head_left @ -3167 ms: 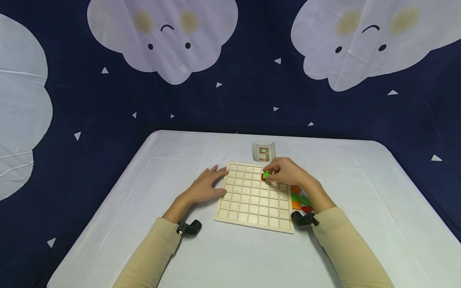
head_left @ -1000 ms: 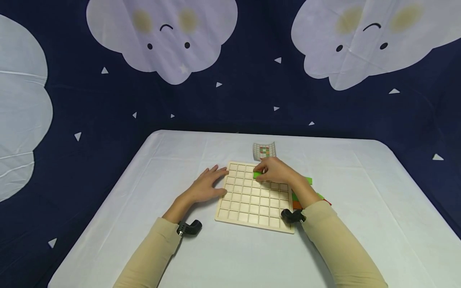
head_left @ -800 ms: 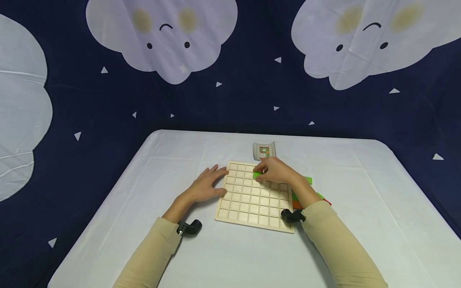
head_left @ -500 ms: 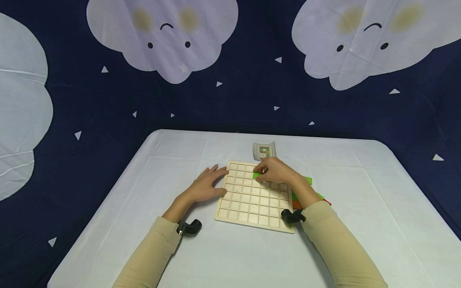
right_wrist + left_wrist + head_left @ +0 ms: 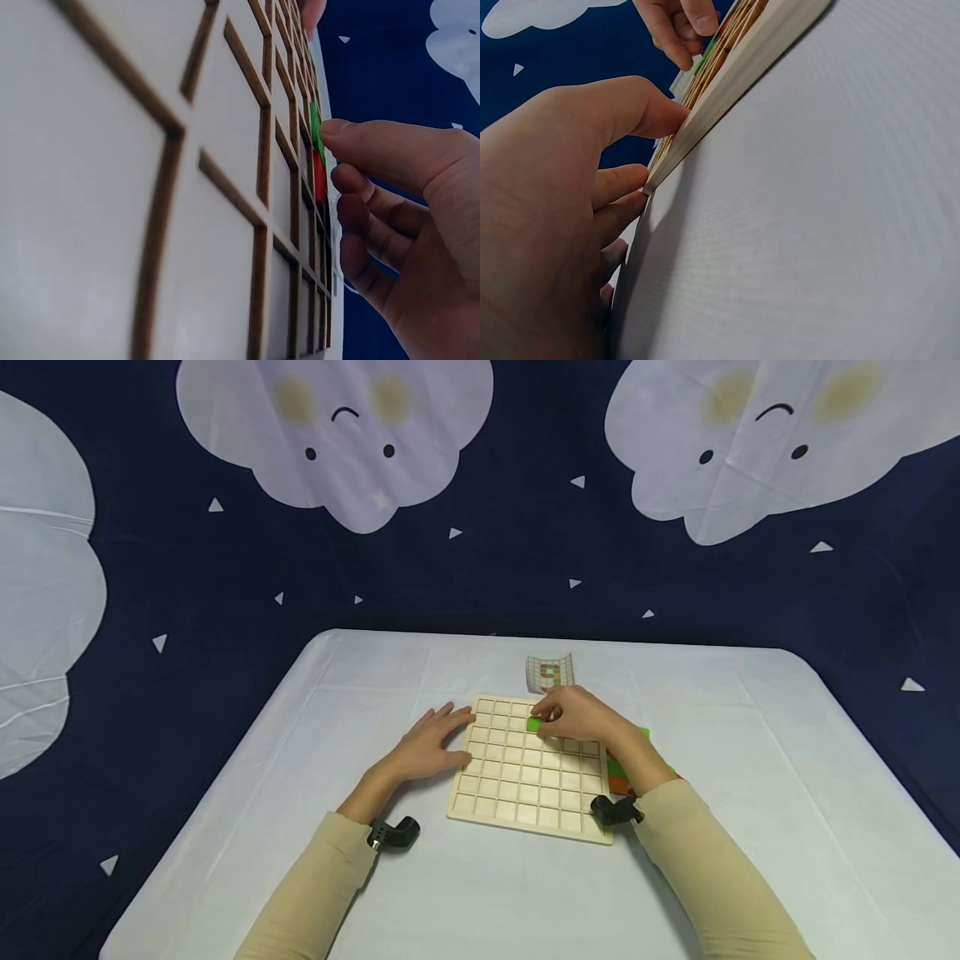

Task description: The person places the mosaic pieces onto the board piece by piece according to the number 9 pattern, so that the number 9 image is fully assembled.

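Just now our right hand [image 5: 576, 714] eased back slightly, fingers loosely parted, baring more of the green square tile [image 5: 533, 724], seemingly seated in the wooden grid board [image 5: 528, 795] our relaxed left hand [image 5: 422, 752] touches.

On the desk [image 5: 420, 893] before me lies the board [image 5: 510, 774]. My left fingers [image 5: 459, 718] touch the board's left edge; my right fingers [image 5: 553, 700] are at a tile [image 5: 533, 724] in its far half, a second tile [image 5: 321, 177] just beside it. The card [image 5: 550, 671] lies behind the board, loose pieces [image 5: 618, 784] at the right.
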`<state>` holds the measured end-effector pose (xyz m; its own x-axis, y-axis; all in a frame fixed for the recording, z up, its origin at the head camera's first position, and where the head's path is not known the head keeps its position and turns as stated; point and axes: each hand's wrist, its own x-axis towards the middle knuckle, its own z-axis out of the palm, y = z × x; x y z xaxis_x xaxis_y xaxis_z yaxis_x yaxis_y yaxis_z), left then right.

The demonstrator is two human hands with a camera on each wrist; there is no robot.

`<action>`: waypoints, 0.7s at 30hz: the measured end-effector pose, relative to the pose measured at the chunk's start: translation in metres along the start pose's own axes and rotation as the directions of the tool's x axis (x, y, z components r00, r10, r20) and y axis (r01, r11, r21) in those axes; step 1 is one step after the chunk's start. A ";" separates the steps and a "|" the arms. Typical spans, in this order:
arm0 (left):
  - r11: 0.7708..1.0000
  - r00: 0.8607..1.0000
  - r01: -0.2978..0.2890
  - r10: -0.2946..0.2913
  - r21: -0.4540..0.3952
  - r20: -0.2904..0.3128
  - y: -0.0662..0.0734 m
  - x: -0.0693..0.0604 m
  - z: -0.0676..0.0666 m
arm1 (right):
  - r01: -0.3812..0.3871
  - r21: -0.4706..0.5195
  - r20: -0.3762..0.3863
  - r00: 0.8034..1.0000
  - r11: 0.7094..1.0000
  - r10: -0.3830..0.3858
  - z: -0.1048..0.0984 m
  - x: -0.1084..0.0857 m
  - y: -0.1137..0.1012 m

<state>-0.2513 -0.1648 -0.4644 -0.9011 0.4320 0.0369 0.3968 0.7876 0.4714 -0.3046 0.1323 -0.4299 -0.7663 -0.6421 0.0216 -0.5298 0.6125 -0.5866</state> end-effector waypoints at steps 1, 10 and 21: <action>1.000 1.000 0.001 -0.001 0.001 0.000 0.000 0.000 0.000 | 0.000 0.003 -0.001 1.000 1.000 0.000 -0.001 -0.001 0.000; 1.000 1.000 -0.008 0.008 -0.004 -0.010 -0.003 0.001 0.000 | -0.045 0.009 -0.008 0.999 0.999 0.045 -0.007 -0.011 0.008; 1.000 1.000 -0.015 0.015 -0.005 -0.014 -0.001 0.001 0.000 | -0.056 -0.030 -0.033 0.998 0.998 0.055 -0.011 -0.020 0.020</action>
<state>-0.2528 -0.1650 -0.4653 -0.8973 0.4378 0.0565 0.4099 0.7787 0.4750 -0.3041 0.1620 -0.4330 -0.8057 -0.5921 0.0156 -0.4967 0.6610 -0.5625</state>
